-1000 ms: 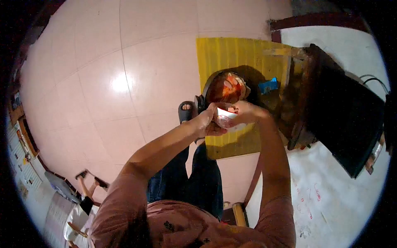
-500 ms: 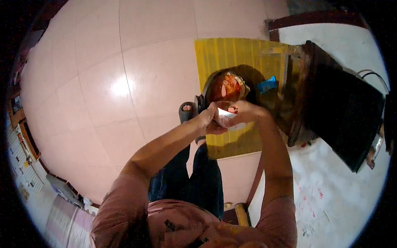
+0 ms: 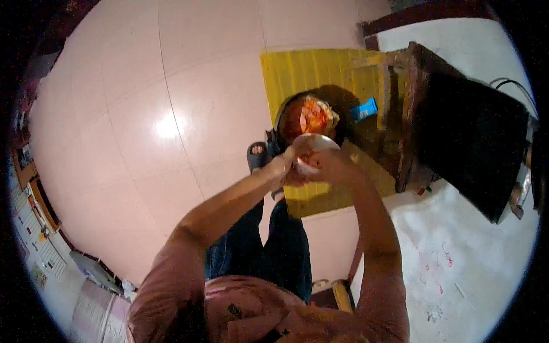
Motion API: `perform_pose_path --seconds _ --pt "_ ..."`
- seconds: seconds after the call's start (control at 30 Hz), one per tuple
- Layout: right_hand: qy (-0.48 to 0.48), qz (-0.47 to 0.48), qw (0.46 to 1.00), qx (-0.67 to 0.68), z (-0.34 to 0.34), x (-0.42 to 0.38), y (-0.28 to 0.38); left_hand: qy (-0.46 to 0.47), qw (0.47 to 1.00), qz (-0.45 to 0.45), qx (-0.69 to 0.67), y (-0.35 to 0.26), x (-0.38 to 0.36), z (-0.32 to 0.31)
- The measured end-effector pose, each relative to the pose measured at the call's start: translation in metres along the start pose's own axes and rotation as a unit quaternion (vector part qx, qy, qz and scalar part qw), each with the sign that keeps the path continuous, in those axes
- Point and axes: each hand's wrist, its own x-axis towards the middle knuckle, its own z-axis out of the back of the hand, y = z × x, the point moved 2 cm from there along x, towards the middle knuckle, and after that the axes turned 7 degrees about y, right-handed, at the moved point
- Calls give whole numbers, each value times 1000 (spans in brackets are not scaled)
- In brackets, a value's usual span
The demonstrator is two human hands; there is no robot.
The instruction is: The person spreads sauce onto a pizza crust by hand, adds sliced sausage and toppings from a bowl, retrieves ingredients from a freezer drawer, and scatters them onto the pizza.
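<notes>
A white bowl (image 3: 325, 141) with reddish bits and smears inside is tipped so that its opening faces up toward me. My left hand (image 3: 282, 167) is closed around its left side and underside. My right hand (image 3: 333, 166) is at the bowl's right side, its fingers over or inside the opening; they are blurred and partly hidden. Just beyond the bowl stands a dark round pan (image 3: 280, 127), overlapped by the bowl's far rim in view. It contains red, saucy food (image 3: 311, 117) with pinkish pieces and pale matter along the right.
The pan rests on a yellow slatted surface (image 3: 303, 63). A blue packet (image 3: 364, 110) lies right of the pan. Further right are a wooden frame (image 3: 409, 123) and a large black panel (image 3: 469, 143). Pink floor tiles (image 3: 211, 103) extend left; my sandalled foot (image 3: 257, 153) is beside the pan.
The bowl has turned so more of its inside shows, and it has shifted slightly toward the pan. My right hand has moved at its rim. The view has shifted a little.
</notes>
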Motion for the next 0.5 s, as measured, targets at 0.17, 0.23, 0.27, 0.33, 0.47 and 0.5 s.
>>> perform_pose_path --seconds 0.17,0.23,0.27,0.33,0.47,0.5 --pt "-196 96 964 -154 -39 -25 10 15 994 -76 75 -10 -17 5" --pt "-249 107 949 -161 -56 -30 5 37 989 -122 69 -17 -24 -2" --pt "-275 113 940 -165 -62 -31 3 58 987 -142 37 -21 -30 -12" --pt "-288 104 941 -147 -69 -31 3 75 980 -183 24 -24 -35 -23" --pt "-232 37 961 -147 -62 -33 15 55 946 -299 109 -13 -20 -15" --pt "-198 9 972 -129 -59 -31 16 51 931 -335 135 -16 -20 -17"
